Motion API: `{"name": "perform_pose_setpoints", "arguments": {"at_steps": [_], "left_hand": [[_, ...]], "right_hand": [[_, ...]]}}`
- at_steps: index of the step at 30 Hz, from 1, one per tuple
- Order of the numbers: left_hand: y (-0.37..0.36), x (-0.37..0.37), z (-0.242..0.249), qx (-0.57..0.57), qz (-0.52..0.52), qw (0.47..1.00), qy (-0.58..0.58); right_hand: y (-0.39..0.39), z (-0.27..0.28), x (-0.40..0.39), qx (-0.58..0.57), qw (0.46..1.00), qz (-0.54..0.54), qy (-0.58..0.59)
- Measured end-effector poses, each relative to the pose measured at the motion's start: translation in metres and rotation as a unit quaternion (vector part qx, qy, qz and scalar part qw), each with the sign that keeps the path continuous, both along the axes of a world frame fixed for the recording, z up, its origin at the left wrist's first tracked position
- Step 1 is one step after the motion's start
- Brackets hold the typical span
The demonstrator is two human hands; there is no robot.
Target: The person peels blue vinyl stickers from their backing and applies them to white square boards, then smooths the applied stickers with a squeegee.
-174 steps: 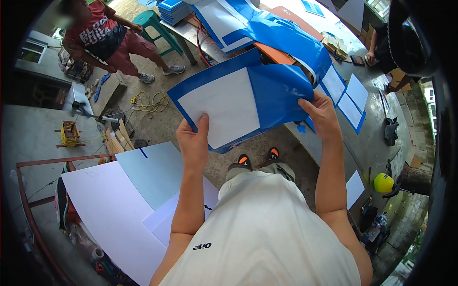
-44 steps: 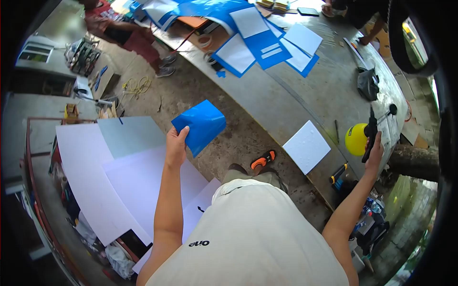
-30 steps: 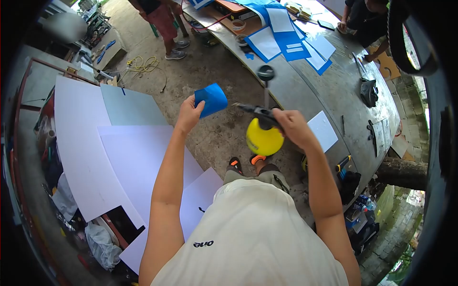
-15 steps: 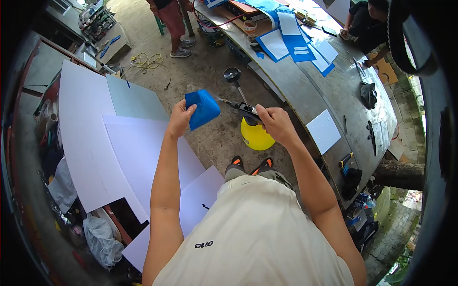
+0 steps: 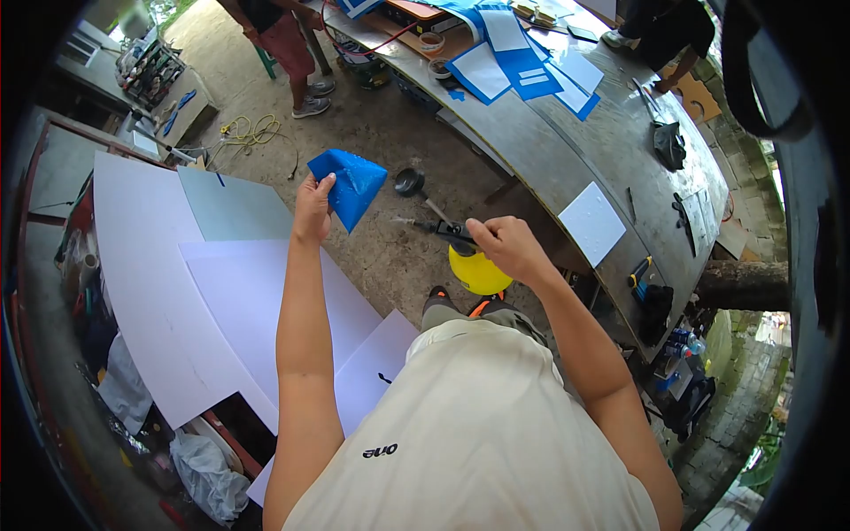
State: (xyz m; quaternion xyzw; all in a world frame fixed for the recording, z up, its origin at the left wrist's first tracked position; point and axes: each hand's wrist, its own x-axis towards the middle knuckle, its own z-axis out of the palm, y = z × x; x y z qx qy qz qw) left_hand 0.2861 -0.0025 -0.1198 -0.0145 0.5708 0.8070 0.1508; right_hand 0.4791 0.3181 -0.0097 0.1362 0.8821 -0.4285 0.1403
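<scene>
My left hand (image 5: 312,205) holds a folded blue sheet (image 5: 351,185) up in front of me, and its surface looks wet with droplets. My right hand (image 5: 506,250) grips the black handle of a yellow pump sprayer (image 5: 476,269), whose nozzle points left toward the blue sheet. The sprayer's pump knob (image 5: 408,181) sticks up to the left of my hand. Both hands are above the concrete floor, left of the long metal table (image 5: 567,142).
Large white boards (image 5: 168,283) lie stacked on the floor at my left. The table carries blue and white sheets (image 5: 513,62), a white panel (image 5: 591,222), tools and tape rolls. One person stands at the far end (image 5: 274,35); another sits beside the table (image 5: 660,26).
My right hand fetched the yellow sprayer from the table's end and brought it to the blue sheet. The sheet now hangs tilted and shows droplets; the sprayer has dropped slightly lower.
</scene>
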Motion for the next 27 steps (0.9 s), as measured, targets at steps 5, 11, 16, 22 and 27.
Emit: {"name": "perform_pose_setpoints", "arguments": {"at_steps": [5, 11, 16, 22, 27], "left_hand": [[0.014, -0.008, -0.016, 0.004, -0.011, 1.000, -0.016], [0.024, -0.001, -0.018, 0.009, -0.006, 0.999, -0.048], [0.027, 0.002, -0.005, 0.035, -0.024, 0.998, -0.046], [0.046, 0.010, -0.007, -0.185, -0.054, 0.981, 0.001], [0.067, 0.022, -0.034, -0.277, -0.068, 0.955, 0.079]], "right_hand": [[-0.008, -0.003, 0.015, -0.004, 0.999, 0.023, 0.031], [0.016, -0.002, 0.021, -0.056, 0.996, -0.070, 0.007], [0.048, -0.015, 0.031, -0.003, 0.997, -0.074, 0.008], [0.138, -0.026, 0.070, -0.122, 0.976, -0.159, 0.081], [0.226, 0.001, 0.119, -0.146, 0.910, -0.355, 0.159]]}}
